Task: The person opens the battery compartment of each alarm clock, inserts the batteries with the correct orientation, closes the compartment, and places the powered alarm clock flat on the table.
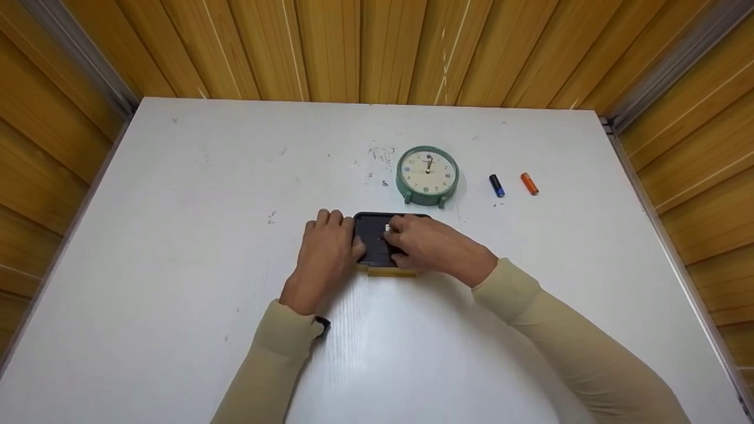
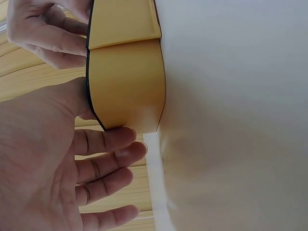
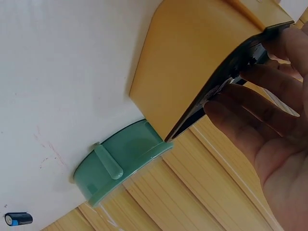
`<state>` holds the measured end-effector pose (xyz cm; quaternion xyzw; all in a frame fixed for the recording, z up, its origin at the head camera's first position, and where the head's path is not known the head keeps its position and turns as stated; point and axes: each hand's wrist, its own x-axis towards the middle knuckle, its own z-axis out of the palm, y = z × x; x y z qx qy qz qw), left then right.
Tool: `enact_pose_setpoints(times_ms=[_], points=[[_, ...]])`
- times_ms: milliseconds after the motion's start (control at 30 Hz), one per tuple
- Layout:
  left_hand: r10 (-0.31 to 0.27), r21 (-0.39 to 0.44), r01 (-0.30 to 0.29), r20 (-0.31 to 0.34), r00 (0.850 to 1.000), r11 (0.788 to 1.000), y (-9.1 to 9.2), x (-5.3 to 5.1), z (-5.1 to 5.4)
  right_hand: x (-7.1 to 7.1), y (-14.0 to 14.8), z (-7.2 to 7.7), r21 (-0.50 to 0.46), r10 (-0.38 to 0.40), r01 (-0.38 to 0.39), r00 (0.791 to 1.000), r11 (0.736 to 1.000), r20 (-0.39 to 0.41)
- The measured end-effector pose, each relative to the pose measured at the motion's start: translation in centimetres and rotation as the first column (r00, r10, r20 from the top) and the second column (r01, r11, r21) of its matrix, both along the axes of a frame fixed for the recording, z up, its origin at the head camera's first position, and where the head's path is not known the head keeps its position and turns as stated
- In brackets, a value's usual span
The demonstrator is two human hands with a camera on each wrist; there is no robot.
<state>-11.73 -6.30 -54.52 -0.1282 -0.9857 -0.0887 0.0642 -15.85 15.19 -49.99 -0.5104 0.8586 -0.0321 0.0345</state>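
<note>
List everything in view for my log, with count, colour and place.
White wooden-looking table: one, white, under the objects
Yellow box-shaped object with black panel: one, yellow and black, table centre
Small piece: one, white, at the panel, mostly hidden
Round green-rimmed clock: one, green and cream, beyond the box
Cylindrical battery: one, black and blue, right of clock
Cylindrical orange battery: one, orange, farther right
Wood-look panelled walls: three, yellow-brown, around table
Beige sleeves: two, beige, both arms
Left hand: one, bare, box's left edge
Right hand: one, bare, at panel

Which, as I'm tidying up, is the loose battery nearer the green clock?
The black-and-blue battery; the orange battery lies farther right, away from the green clock.
</note>
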Motion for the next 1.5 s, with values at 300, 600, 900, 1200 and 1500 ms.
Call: enact_pose_setpoints(times_ms=[300,600,900,1200,1500], points=[[-0.003,0.019,0.004,-0.017,1.000,1.000,0.00,0.08,-0.04,-0.11,0.05,0.32,0.011,0.024,-0.024,1.000,1.000,-0.019],[-0.008,0.019,0.008,-0.014,1.000,1.000,-0.04,0.14,-0.08,-0.20,0.16,0.07,0.015,0.023,-0.023,1.000,1.000,-0.016],[-0.007,0.012,0.007,-0.020,1.000,1.000,-0.06,0.04,-0.11,-0.31,0.05,0.47,0.070,0.014,-0.015,1.000,0.997,0.015],[-0.015,0.013,0.016,-0.040,0.999,1.000,-0.15,0.04,-0.33,-0.49,0.04,0.60,0.077,0.042,-0.043,0.999,0.996,0.011],[-0.020,0.029,0.022,-0.056,0.998,0.999,-0.10,-0.03,-0.34,-0.52,0.22,0.65,0.062,0.045,-0.046,0.999,0.997,0.016]])
